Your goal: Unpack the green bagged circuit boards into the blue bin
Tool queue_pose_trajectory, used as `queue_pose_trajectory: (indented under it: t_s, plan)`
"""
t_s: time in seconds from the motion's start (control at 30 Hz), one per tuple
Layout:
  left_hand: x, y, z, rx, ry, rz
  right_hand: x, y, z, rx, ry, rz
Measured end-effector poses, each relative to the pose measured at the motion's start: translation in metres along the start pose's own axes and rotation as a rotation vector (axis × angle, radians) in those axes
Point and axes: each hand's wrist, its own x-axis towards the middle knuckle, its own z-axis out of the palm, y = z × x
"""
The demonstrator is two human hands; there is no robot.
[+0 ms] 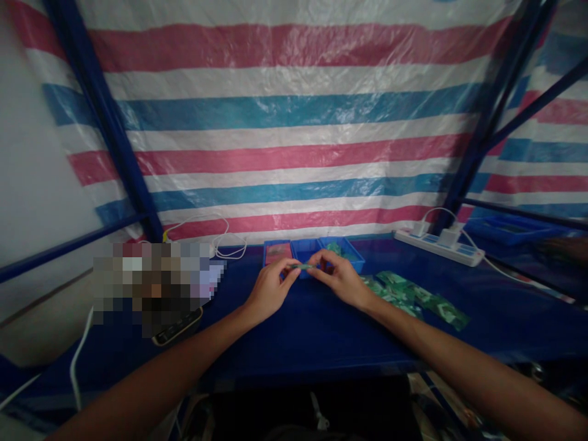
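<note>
Both hands meet over the blue counter point(321, 334), pinching the same small green strip point(305, 266) between them: the left hand point(270, 289) grips its left end with thumb and fingers closed, the right hand point(337, 277) clamps its right end. Just beyond the hands sit small blue trays point(353, 254). To the right of the right hand lies a loose spread of green packets point(416, 297). Farther right and beyond is a white power strip point(438, 245). Well left of the left hand rests a dark device point(177, 329).
</note>
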Motion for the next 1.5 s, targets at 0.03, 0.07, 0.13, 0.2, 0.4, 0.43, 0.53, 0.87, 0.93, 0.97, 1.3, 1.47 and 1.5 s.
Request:
queue_pose_trajectory:
  t_s: [0.03,0.07,0.13,0.2,0.4,0.43,0.53,0.87,0.93,0.97,1.3,1.47,1.5]
  plan:
    - [0.0,0.001,0.0,0.007,-0.008,-0.021,0.0,-0.002,0.0,-0.009,0.002,-0.023]
    - [0.001,0.002,-0.001,0.023,-0.014,-0.037,0.0,-0.003,0.0,-0.014,0.007,-0.048]
    - [0.001,0.002,-0.001,0.052,-0.011,-0.044,0.0,-0.006,0.001,-0.01,0.01,-0.072]
    - [0.002,0.002,-0.001,0.046,-0.007,-0.024,0.0,-0.007,0.002,0.025,-0.01,-0.039]
    - [-0.001,0.002,0.001,-0.022,-0.006,0.002,-0.001,-0.001,0.004,0.25,-0.015,0.102]
    - [-0.002,0.003,0.001,-0.011,-0.015,0.015,-0.001,0.0,0.004,0.278,0.0,0.109]
    - [-0.002,0.005,0.0,0.027,-0.034,0.075,0.001,0.0,0.002,0.263,0.036,0.089]
    - [-0.002,-0.01,0.006,-0.106,-0.063,-0.147,0.0,-0.005,0.003,0.402,-0.109,0.224]
    - [-0.002,-0.012,0.007,-0.125,-0.063,-0.149,-0.002,-0.006,0.003,0.32,-0.048,0.171]
    - [-0.002,-0.012,0.008,-0.131,-0.061,-0.154,-0.003,-0.006,0.003,0.248,-0.018,0.127]
    - [-0.004,-0.007,0.008,-0.157,-0.129,-0.197,-0.008,-0.007,-0.001,-0.202,-0.118,-0.108]
    - [-0.003,-0.006,0.007,-0.181,-0.108,-0.202,-0.002,-0.001,-0.01,-0.385,0.015,-0.156]
    - [-0.003,-0.005,0.007,-0.171,-0.113,-0.194,0.0,0.0,-0.015,-0.463,0.051,-0.132]
